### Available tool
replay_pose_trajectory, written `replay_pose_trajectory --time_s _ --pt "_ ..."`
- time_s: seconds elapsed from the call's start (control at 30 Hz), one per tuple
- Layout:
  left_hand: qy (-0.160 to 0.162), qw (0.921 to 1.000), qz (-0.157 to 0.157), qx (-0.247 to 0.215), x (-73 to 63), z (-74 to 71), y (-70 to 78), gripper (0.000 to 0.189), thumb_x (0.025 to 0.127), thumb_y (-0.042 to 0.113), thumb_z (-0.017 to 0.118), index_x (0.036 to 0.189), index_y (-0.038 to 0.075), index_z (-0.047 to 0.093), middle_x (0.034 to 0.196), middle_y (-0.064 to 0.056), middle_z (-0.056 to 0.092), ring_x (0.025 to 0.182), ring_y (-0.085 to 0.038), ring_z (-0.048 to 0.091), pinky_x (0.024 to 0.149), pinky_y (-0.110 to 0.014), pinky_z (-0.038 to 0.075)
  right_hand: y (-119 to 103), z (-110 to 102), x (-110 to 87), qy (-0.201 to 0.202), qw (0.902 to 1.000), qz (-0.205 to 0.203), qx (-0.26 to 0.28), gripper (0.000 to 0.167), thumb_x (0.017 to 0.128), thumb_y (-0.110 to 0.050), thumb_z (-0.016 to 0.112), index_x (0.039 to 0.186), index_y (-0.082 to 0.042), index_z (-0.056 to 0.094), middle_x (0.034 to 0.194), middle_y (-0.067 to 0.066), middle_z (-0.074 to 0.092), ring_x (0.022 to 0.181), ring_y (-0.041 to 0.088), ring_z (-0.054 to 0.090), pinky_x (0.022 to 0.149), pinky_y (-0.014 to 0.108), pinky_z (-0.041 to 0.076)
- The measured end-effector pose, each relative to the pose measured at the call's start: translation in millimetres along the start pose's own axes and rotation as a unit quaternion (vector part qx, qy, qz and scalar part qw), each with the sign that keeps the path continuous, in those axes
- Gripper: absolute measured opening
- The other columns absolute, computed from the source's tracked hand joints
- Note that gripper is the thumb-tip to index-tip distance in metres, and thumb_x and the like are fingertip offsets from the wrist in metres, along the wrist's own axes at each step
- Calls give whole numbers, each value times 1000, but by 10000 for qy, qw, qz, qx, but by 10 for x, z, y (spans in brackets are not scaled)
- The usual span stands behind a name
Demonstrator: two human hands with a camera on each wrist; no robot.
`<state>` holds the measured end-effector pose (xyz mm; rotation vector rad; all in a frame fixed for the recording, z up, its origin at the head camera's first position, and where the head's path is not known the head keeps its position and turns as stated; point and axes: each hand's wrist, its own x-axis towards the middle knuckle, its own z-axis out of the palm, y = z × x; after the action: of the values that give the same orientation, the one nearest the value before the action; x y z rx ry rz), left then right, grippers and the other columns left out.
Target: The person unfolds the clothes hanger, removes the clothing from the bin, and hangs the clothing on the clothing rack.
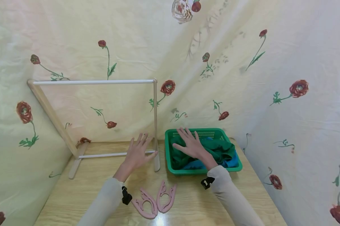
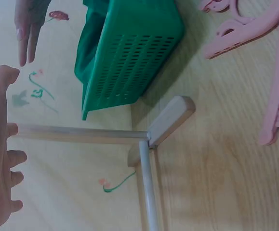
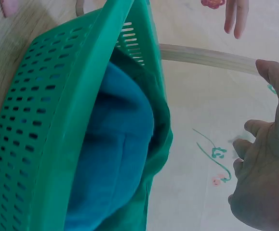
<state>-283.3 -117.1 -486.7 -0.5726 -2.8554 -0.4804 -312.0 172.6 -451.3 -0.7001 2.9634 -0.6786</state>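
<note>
Both hands are held out in the air with fingers spread, and neither holds anything. In the head view my left hand (image 1: 136,153) hovers before the right end of a wooden drying rack (image 1: 155,119) with white rods. My right hand (image 1: 191,145) is raised over a green plastic basket (image 1: 204,172). Inside the basket lie crumpled green cloth (image 1: 219,149) and blue cloth (image 3: 117,144). Two pink folding hangers, a left one (image 1: 151,215) and a right one (image 1: 166,208), lie folded on the table between the forearms.
The light wooden table (image 1: 102,194) meets a flower-printed curtain (image 1: 124,106) at the back and sides. The rack stands at the back left, its wooden foot (image 1: 157,163) close to the basket's left side. Black wrist cameras sit on both sleeves.
</note>
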Motion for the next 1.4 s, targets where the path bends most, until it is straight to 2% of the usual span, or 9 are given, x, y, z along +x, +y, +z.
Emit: replay_pose_trajectory --time_s 0.1,0.27,0.43,0.6,0.73,0.93,1.03,1.17,1.4 --pt "84 9999 124 -32 -59 50 17 83 96 63 55 161 18 31 168 -14 27 157 -37 19 122 -68 16 33 -35 -40 -3 10000 -90 -2 84 100 -59 52 165 -24 12 173 5 11 160 31 1 123 67 -6" --pt "328 9983 466 122 -170 171 85 86 92 61 61 160 15 34 160 -18 41 152 -41 32 118 -70 26 154 -140 -132 -19 9997 -168 -179 87 99 -60 55 165 -24 12 173 5 12 160 32 3 123 67 -5" --pt "317 9968 630 387 -308 307 177 92 90 64 61 159 10 34 155 -19 48 147 -41 40 118 -68 28 315 -313 -254 -70 9993 -165 -337 92 96 -61 58 165 -23 12 172 9 13 160 34 4 123 68 -5" --pt "28 9970 627 450 -449 468 239 95 89 68 60 158 7 36 155 -17 49 147 -38 41 119 -65 29 549 -470 -380 -62 9980 -151 -609 96 94 -63 60 165 -22 11 172 12 13 159 37 5 122 69 -5" --pt "-254 9970 658 313 -571 606 280 95 88 65 63 156 3 38 158 -18 44 148 -38 39 119 -65 28 783 -566 -487 -51 9970 -182 -744 99 92 -63 63 165 -19 13 172 14 14 158 41 7 121 70 -5" --pt "-553 9956 758 70 -736 764 356 96 87 66 64 154 1 40 156 -20 46 146 -42 40 118 -68 27 1088 -691 -677 -109 9972 -132 -734 101 89 -60 69 165 -16 17 172 15 13 158 43 6 120 71 -6" --pt "-773 9948 661 68 -793 819 386 103 84 72 63 155 1 38 155 -20 46 146 -41 41 119 -67 26 1185 -766 -784 -191 9979 -77 -616 103 88 -56 72 164 -11 20 170 19 15 156 46 6 118 74 -5" --pt "-1005 9926 592 345 -856 883 412 111 81 81 60 155 2 37 155 -18 47 144 -39 44 120 -65 27 1331 -837 -905 -385 9978 45 -546 105 86 -54 75 163 -7 22 169 24 16 155 49 7 116 76 -4" --pt "-1116 9875 770 801 -953 1013 443 117 77 89 54 154 2 40 152 -18 51 140 -37 49 119 -61 31 1670 -904 -1059 -574 9958 294 -646 111 82 -55 77 162 -4 20 164 32 20 151 55 11 115 78 -2"
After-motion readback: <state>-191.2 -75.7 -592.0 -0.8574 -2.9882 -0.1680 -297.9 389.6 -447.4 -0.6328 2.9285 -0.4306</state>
